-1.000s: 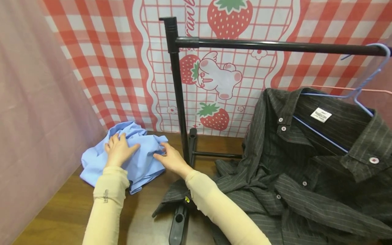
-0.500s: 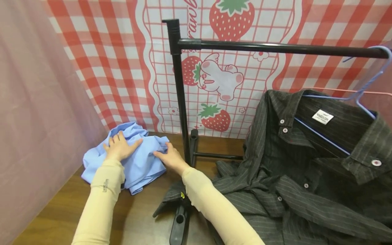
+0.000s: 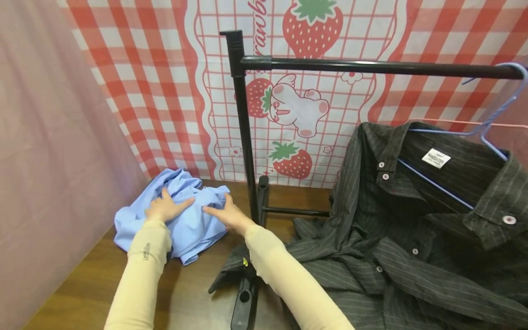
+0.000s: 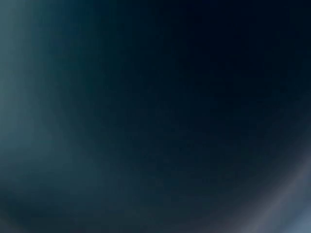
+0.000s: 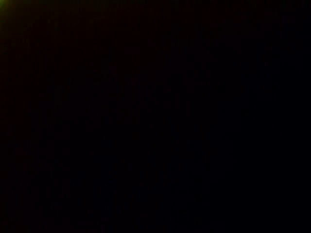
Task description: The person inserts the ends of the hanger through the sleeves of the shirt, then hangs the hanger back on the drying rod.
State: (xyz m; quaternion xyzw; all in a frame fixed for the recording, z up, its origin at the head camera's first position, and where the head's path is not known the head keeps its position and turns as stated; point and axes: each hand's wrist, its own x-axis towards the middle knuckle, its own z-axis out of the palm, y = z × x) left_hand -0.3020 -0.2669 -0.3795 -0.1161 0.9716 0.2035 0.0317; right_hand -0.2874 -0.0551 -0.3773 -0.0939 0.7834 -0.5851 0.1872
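Note:
A crumpled light blue cloth (image 3: pixel 197 224) lies bunched on the table at the left in the head view. My left hand (image 3: pixel 164 210) rests on its middle, thumb spread to the right and some fingertips sunk among the folds. At the cloth's right edge is my right hand (image 3: pixel 232 216), its thumb reaching over the top and its fingers along the far side, with a wide space between. Both wrist views are dark and show neither hand.
A black garment rack (image 3: pixel 245 137) stands right of the cloth, its foot (image 3: pixel 243 305) on the wooden table (image 3: pixel 189 298). A dark striped shirt (image 3: pixel 363 229) hangs on a blue hanger (image 3: pixel 491 123) at the right. A pink curtain (image 3: pixel 66 137) borders the left.
The left hand has shifted slightly over the cloth, and its fingers have gone deeper into the folds. The right hand stays at the right edge. The head view has moved a little.

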